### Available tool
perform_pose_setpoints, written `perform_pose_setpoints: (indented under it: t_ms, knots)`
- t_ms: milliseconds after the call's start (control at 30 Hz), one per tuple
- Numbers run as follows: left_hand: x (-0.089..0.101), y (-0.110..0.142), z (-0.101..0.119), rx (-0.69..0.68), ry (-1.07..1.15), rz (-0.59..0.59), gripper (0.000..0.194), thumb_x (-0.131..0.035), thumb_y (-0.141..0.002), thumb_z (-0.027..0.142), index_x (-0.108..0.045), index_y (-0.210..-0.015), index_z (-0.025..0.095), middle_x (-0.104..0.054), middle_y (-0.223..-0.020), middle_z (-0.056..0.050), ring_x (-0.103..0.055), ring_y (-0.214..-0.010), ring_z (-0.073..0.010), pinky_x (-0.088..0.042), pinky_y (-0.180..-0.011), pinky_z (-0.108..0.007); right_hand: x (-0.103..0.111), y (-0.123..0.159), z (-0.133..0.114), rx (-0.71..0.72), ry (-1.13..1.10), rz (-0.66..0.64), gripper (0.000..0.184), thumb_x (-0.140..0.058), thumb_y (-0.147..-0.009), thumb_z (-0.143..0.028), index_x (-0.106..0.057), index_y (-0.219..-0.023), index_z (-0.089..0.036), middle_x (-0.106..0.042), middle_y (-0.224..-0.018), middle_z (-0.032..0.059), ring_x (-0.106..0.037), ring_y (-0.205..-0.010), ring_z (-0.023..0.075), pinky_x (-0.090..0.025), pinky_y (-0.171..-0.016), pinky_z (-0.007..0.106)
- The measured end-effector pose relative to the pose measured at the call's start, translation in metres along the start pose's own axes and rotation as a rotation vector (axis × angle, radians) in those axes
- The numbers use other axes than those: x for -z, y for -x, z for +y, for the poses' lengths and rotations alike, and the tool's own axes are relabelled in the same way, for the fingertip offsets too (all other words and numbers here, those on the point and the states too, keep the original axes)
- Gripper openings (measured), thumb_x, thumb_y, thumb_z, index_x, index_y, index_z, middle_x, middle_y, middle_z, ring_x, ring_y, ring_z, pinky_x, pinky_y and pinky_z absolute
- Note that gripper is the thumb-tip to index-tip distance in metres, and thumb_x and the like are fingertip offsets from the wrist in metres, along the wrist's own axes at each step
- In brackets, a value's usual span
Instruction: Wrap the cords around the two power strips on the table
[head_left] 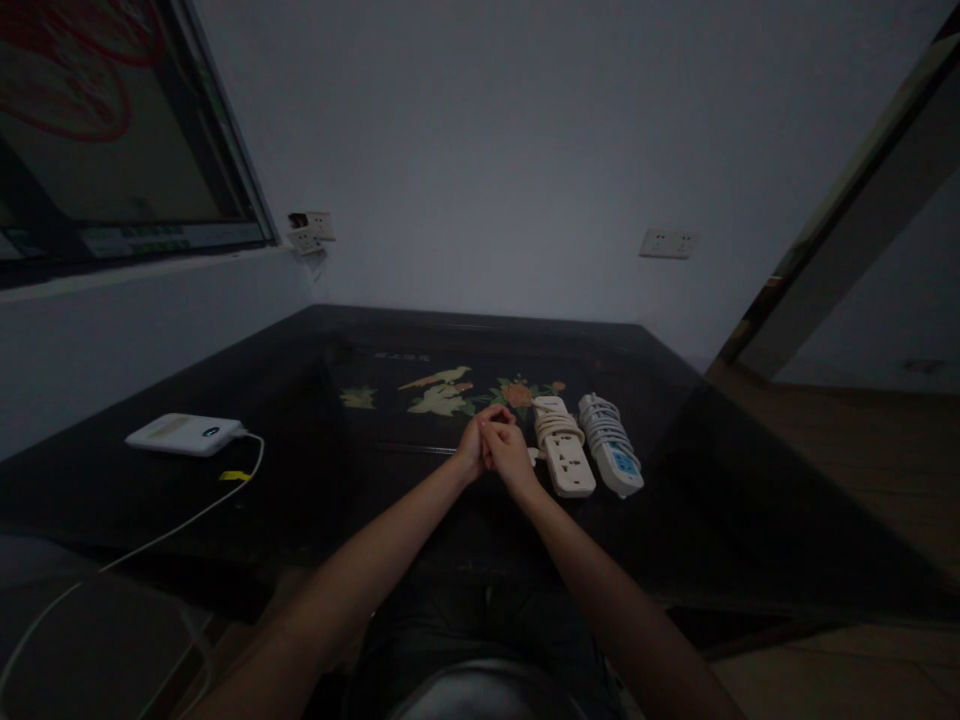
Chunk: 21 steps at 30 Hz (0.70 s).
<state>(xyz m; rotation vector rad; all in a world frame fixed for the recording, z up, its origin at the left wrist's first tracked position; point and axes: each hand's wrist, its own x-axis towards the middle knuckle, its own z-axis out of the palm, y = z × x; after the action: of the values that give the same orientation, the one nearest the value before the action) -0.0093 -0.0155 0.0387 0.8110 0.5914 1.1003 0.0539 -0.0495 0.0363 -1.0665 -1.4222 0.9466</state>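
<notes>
My left hand (472,447) and my right hand (507,455) are brought together over the middle of the dark table. Their fingers are curled and touch one another, and I see no object between them. Just right of my right hand lies a cream power strip (571,468) with its cord (559,428) wound around its far half. A white plug (535,456) sticks out by my right wrist. Beside that strip is a second power strip (621,465), white with blue sockets, its pale cord (604,425) coiled round it too.
On the table's left lies a white power bank (186,434) with a white cable (180,525) hanging over the near edge. A yellow tag (235,476) is near the cable. The dark table (360,540) has a bird-and-flower picture and meets a wall with sockets (667,243).
</notes>
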Motion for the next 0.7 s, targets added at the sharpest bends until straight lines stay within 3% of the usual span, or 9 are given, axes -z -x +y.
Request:
perform_pose_setpoints:
  t_ms: [700]
  knots:
    - [-0.0013, 0.0005, -0.0008, -0.020, -0.029, 0.027, 0.017, -0.052, -0.071, 0.024, -0.052, -0.055, 0.016, -0.051, -0.061, 0.001, -0.048, -0.054, -0.0084, -0.038, -0.053, -0.018, 0.0001, -0.0005, 0.0026, -0.003, -0.003, -0.002, 0.050, -0.048, -0.078, -0.055, -0.039, -0.043, -0.020, -0.035, -0.032, -0.0050, -0.033, -0.031, 0.0068, -0.023, -0.035, 0.020]
